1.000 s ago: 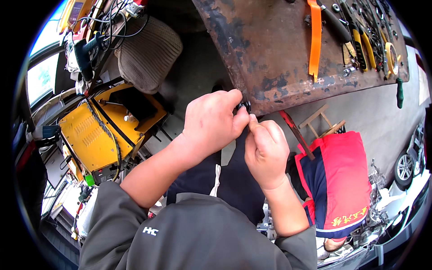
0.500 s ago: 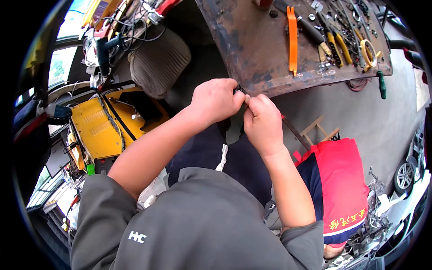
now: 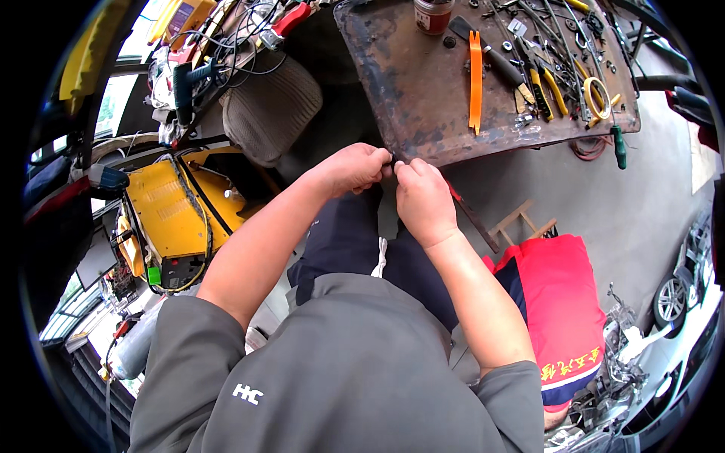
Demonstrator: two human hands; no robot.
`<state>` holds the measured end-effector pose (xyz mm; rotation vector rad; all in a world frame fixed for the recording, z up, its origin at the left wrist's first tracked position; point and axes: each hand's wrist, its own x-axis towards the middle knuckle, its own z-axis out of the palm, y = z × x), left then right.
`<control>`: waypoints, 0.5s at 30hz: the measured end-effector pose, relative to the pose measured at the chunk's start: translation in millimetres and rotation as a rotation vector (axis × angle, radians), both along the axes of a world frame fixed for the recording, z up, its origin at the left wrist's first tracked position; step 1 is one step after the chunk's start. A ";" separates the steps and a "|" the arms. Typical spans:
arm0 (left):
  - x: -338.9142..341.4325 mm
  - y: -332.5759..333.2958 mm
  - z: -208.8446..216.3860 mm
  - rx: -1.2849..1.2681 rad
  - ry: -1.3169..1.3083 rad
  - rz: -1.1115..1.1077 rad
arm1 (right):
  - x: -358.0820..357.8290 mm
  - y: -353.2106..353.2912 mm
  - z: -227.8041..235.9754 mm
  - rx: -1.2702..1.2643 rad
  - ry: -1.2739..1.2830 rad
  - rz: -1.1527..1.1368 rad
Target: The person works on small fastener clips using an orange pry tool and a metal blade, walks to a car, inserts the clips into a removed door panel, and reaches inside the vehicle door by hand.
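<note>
Close to the near left corner of a worn metal workbench (image 3: 423, 98), my two hands meet almost fingertip to fingertip. My left hand (image 3: 353, 169) is closed in a pinch, its thumb and forefinger pressed together. Facing it, my right hand (image 3: 426, 201) is pinched in the same way. A tiny dark bit shows between the fingertips, too small and too covered to name. On the bench to the right lie an orange pry tool (image 3: 475, 83), a dark-handled scraper (image 3: 504, 66) and yellow-handled pliers (image 3: 545, 92).
A roll of tape (image 3: 596, 99), a green-handled screwdriver (image 3: 619, 147) and a red-brown jar (image 3: 433, 16) are on the bench. Left stand a yellow machine (image 3: 162, 215) and a ribbed seat (image 3: 273, 113). A person in a red top (image 3: 563, 302) bends at my right, near a wooden frame (image 3: 521, 223).
My hands have drawn slightly apart at the fingertips, and the left fingers have turned. The whole view has shifted, so more of the bench's far side shows.
</note>
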<state>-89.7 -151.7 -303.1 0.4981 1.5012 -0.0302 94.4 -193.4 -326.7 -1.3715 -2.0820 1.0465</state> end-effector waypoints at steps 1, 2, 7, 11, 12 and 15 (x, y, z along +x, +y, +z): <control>-4.6 3.5 -3.5 -0.007 -0.011 0.002 | -3.9 2.8 -0.5 -0.007 -0.011 0.002; -11.0 7.2 -7.9 -0.037 -0.039 -0.002 | -8.9 5.1 -1.3 -0.019 -0.006 -0.005; -39.9 22.7 -23.1 -0.060 -0.142 -0.047 | -35.8 17.7 2.8 -0.065 -0.042 -0.025; -55.6 31.0 -26.1 -0.104 -0.175 -0.081 | -54.0 26.1 4.7 -0.065 -0.072 -0.039; -59.4 33.1 -26.8 -0.124 -0.191 -0.097 | -58.5 28.4 5.1 -0.061 -0.071 -0.041; -65.1 39.4 -28.0 -0.130 -0.221 -0.096 | -65.1 35.4 7.1 -0.052 -0.103 -0.035</control>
